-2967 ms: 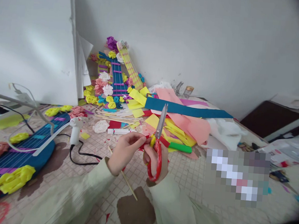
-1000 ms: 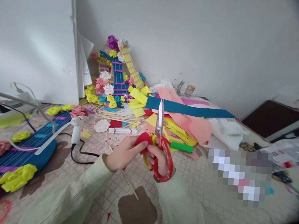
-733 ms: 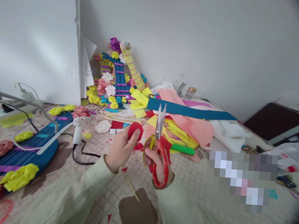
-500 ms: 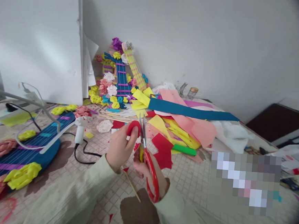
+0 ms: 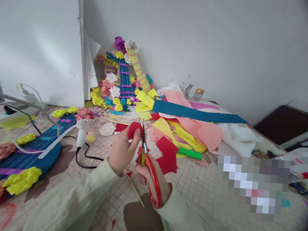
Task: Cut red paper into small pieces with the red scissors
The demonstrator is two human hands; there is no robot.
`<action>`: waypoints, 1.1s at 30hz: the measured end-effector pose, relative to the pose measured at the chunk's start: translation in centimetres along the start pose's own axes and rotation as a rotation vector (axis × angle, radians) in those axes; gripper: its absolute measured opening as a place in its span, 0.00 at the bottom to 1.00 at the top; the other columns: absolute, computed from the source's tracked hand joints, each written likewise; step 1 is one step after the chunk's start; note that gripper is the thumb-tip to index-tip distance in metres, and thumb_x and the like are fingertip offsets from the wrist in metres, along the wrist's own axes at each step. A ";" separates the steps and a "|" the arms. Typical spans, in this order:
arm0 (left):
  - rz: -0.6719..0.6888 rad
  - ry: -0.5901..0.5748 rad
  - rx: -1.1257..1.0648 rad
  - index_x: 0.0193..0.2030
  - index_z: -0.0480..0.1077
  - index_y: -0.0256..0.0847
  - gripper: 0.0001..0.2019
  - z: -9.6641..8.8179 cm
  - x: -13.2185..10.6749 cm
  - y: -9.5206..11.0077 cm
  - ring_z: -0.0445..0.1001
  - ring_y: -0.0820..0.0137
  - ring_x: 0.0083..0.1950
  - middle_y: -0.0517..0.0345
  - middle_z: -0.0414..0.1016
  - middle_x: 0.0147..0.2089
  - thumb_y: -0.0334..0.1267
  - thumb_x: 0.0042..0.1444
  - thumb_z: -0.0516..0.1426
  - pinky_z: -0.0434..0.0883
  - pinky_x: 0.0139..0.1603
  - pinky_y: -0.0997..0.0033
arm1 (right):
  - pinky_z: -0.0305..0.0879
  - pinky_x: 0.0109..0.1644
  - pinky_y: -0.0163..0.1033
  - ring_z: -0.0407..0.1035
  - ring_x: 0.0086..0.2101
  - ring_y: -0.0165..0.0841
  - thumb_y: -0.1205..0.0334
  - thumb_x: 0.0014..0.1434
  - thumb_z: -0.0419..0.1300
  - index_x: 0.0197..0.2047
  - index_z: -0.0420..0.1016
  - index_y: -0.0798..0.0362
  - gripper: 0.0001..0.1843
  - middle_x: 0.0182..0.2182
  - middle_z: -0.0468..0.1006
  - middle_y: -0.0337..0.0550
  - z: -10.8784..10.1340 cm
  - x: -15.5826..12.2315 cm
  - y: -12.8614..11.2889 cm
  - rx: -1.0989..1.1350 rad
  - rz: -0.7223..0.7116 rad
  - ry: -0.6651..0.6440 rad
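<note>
Pinched between the thumb and fingers of my left hand (image 5: 121, 150) is a small rounded piece of red paper (image 5: 135, 129). My right hand (image 5: 153, 177) is closed around the red handles of a pair of scissors (image 5: 154, 181). The blades point up and away, close together at the right edge of the red piece; whether they touch it I cannot tell. Just beyond my right hand lies a larger sheet of red paper (image 5: 167, 155) with a jagged edge. Small red scraps (image 5: 114, 223) and a thin wooden stick (image 5: 134, 188) are on the table near my wrists.
A white glue gun (image 5: 82, 133) with a black cord stands left of my hands. Beside it lies a blue paper guitar (image 5: 47, 141) with paper flowers. More decorated guitars (image 5: 125, 77) lean on the wall. Coloured paper strips (image 5: 196, 113) and a green cutter-like object (image 5: 190, 153) lie to the right.
The scissors' blades have tilted left and drawn closer together beside the red paper. Both hands have shifted slightly left, with the left hand still pinching the piece.
</note>
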State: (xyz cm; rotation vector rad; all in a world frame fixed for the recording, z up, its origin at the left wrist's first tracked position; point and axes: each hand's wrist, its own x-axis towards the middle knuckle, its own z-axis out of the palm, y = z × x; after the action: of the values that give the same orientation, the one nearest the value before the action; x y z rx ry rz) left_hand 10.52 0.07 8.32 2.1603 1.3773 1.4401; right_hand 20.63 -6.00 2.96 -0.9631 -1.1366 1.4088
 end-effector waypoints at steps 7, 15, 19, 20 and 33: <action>-0.023 0.006 -0.020 0.24 0.69 0.40 0.16 0.0 -0.1 0.0 0.68 0.71 0.23 0.60 0.70 0.20 0.40 0.58 0.47 0.62 0.27 0.73 | 0.48 0.21 0.32 0.51 0.18 0.23 0.56 0.51 0.56 0.28 0.59 0.52 0.11 0.18 0.57 0.29 0.2 -0.1 -0.4 -0.004 0.026 0.052; -0.045 -0.003 -0.061 0.23 0.68 0.41 0.16 0.0 0.0 0.1 0.70 0.70 0.25 0.59 0.71 0.21 0.39 0.58 0.47 0.65 0.29 0.73 | 0.46 0.18 0.31 0.50 0.16 0.21 0.55 0.52 0.58 0.27 0.57 0.52 0.13 0.18 0.56 0.28 0.0 -0.2 -0.4 0.038 0.099 0.035; -0.057 -0.011 -0.064 0.23 0.68 0.41 0.16 0.0 0.1 0.2 0.70 0.71 0.24 0.59 0.71 0.21 0.39 0.58 0.47 0.64 0.29 0.72 | 0.46 0.18 0.30 0.50 0.15 0.21 0.54 0.52 0.58 0.27 0.57 0.52 0.14 0.17 0.55 0.28 0.0 -0.2 -0.4 0.035 0.116 0.029; -0.060 -0.012 -0.066 0.23 0.67 0.41 0.16 0.0 0.1 0.2 0.70 0.70 0.24 0.59 0.71 0.21 0.39 0.58 0.47 0.64 0.29 0.72 | 0.45 0.17 0.30 0.49 0.15 0.21 0.53 0.52 0.58 0.27 0.57 0.52 0.14 0.17 0.55 0.27 0.0 -0.2 -0.4 0.043 0.114 0.028; -0.108 0.012 -0.242 0.22 0.66 0.40 0.15 0.2 0.0 -0.6 0.65 0.72 0.23 0.62 0.66 0.19 0.40 0.57 0.49 0.62 0.27 0.73 | 0.43 0.13 0.28 0.47 0.12 0.19 0.49 0.52 0.59 0.26 0.54 0.51 0.19 0.16 0.54 0.26 0.3 -0.3 -0.6 0.109 0.174 0.034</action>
State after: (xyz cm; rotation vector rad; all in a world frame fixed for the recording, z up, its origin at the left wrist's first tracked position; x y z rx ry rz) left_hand 10.35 0.44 7.84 1.9014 1.2316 1.4951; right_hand 20.56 -6.32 3.62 -1.0227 -0.9590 1.5710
